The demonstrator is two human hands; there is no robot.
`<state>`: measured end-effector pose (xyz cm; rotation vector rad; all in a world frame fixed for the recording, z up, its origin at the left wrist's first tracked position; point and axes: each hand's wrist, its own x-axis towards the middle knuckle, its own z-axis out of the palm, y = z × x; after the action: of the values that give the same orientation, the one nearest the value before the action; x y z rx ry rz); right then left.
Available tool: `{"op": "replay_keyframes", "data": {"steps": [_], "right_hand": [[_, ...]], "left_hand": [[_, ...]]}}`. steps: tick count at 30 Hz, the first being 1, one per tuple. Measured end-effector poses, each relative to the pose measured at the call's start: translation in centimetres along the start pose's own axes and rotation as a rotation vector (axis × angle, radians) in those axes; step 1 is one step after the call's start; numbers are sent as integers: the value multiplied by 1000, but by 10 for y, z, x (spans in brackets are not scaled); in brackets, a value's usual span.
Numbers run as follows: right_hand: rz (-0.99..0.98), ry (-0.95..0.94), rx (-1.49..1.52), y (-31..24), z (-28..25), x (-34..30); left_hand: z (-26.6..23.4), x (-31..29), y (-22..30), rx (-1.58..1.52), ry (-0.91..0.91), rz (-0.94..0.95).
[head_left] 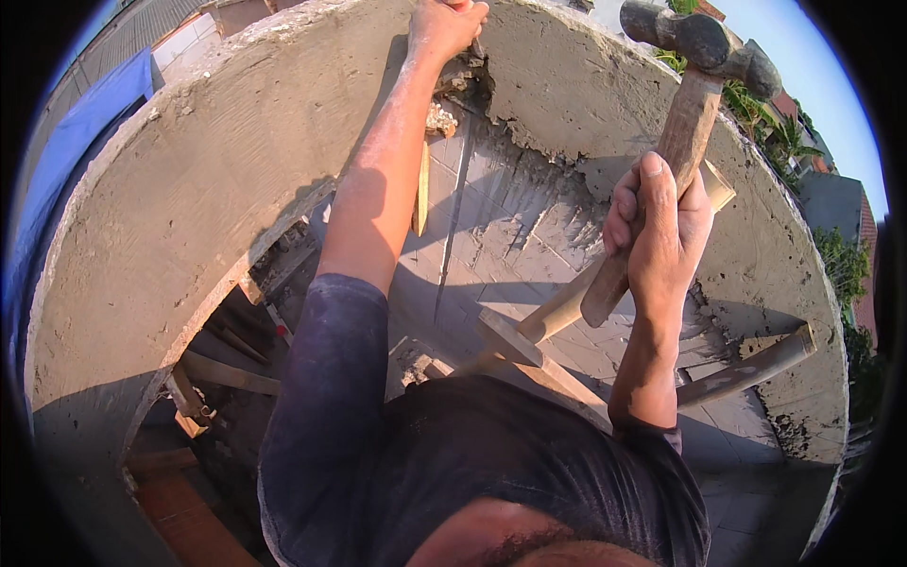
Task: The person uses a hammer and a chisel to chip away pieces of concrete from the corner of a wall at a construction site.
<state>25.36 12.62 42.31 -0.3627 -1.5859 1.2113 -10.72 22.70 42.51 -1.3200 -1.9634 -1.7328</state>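
The curved concrete wall (236,151), stiff and presumably brittle at its ragged break (463,80), encloses the view. Raised before its right side is the hammer (684,132), tilted with its head (685,36) uppermost; it should prove rigid and head-heavy, its wooden handle (609,283) best gripped toward the lower end. The right hand (669,227) is closed around that handle, thumb laid along it. The left hand (444,28), well apart at the wall's top, is curled tightly around a narrow dark tool (477,47), mostly hidden.
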Motion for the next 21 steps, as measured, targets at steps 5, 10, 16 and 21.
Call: {"op": "replay_keyframes", "data": {"steps": [5,10,16,21], "right_hand": [[139,-42,-43,16,-16,-29],[169,-36,-100,20,-16,-32],[139,-188,-182,0,-14,-7],[106,-219,-218,6,-11,-8]], "left_hand": [[-29,12,23,-161,3,14],[-17,-16,-5,-488,114,16],[-34,-12,6,-147,-12,29],[-34,-36,-13,29,6,-102]]}}
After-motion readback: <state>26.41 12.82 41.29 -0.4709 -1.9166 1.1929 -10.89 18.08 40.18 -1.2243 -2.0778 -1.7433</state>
